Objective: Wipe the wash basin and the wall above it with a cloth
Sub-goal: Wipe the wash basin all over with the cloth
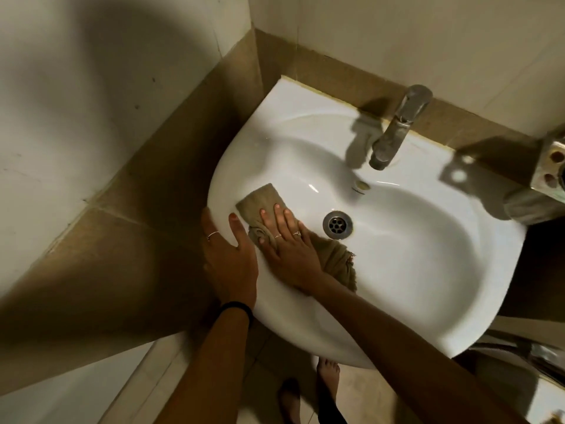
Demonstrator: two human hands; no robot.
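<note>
A white wash basin (412, 246) fills the middle of the head view, with a metal drain (337, 224) in its bowl. A brown cloth (260, 198) lies on the bowl's left inner slope. My right hand (289, 243) presses flat on the cloth, fingers spread, with the cloth's frayed end trailing behind the wrist. My left hand (229, 261) grips the basin's left rim, thumb on top and fingers curled under the edge. The wall above the basin (397, 32) is pale tile with a brown band at its base.
A steel tap (397, 130) stands at the basin's back edge. A metal holder (550, 166) juts in at the right. A tiled side wall (91, 117) closes the left. My bare feet (327, 377) stand on the floor below the basin.
</note>
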